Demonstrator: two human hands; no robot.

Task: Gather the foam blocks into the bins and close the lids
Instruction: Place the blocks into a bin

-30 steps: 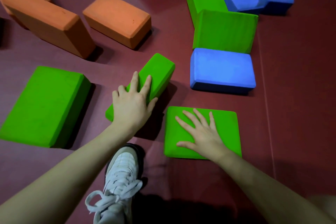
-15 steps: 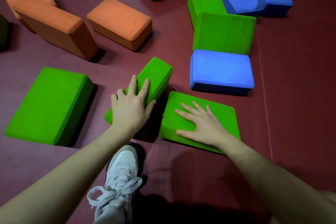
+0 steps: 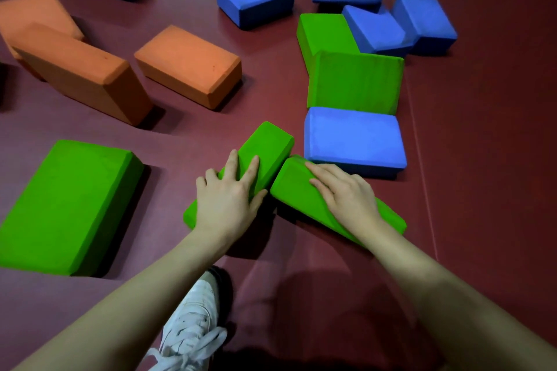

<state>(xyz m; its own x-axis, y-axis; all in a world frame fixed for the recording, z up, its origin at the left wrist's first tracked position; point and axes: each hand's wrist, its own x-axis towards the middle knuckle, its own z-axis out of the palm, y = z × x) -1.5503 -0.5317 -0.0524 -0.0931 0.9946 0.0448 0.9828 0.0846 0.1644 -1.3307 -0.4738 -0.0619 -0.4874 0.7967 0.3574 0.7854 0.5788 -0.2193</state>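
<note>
On the dark red floor (image 3: 482,159), the left hand (image 3: 227,199) is lying palm down on a green foam block (image 3: 271,147) that is standing on its narrow side. The fingers are spread over the top face and the thumb is pressing on the right side, so the hand is clamped lightly on this block. Its long axis is running from near-left to far-right, and the far end is pointing toward a blue block (image 3: 354,137).

The right hand (image 3: 346,196) is gripping a second green block (image 3: 297,190), with the fingers curled over its upper far edge. This block is tilting, with the far long edge raised, and its long axis is running from far-left to near-right. Its far-left corner is coming just beside the first block, so the two are making a V shape that opens toward the person.

A larger green block (image 3: 69,205) is lying flat to the left, well apart. Orange blocks (image 3: 187,65) are lying further away on the left. A white shoe (image 3: 190,325) is showing between the forearms.
</note>
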